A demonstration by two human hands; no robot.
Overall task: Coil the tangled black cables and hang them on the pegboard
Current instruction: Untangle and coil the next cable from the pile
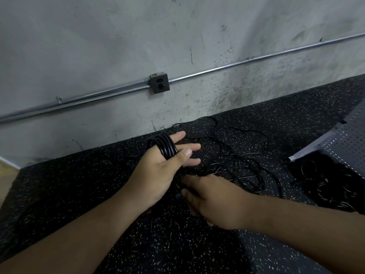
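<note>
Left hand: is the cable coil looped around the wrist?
No: the black cable loops sit around the straight fingers of the left hand, with the thumb pressed against them and the wrist bare.

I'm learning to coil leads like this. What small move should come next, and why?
Probably the right hand, which seems to grip the cable, should feed another loop over the left hand. The coil there has only a few turns, pinned by the thumb, and much cable lies tangled beyond, so the pegboard can wait.
</note>
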